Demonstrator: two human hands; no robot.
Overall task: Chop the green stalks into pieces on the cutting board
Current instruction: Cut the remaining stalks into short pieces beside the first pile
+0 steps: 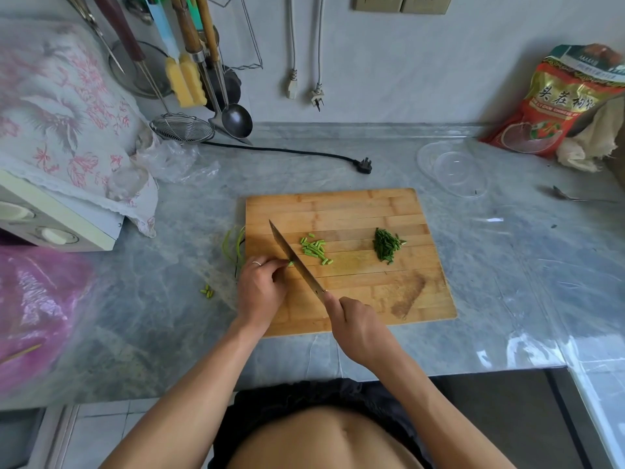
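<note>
Two heaps of cut greens lie on my bamboo cutting board [348, 211]: pale stubby pieces [316, 249] mid-board, darker fine shreds [385, 246] toward its right edge. My left hand [261, 287] pinches the green stalks [233, 245] at the left edge; my right hand [358, 328] grips the knife [296, 260], blade slanting across. A few bits [207, 292] lie on the marble bench [507, 282].

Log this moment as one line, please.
step: chopping | left hand: pinches green stalks | right hand: grips knife | cut pieces: on cutting board
</note>
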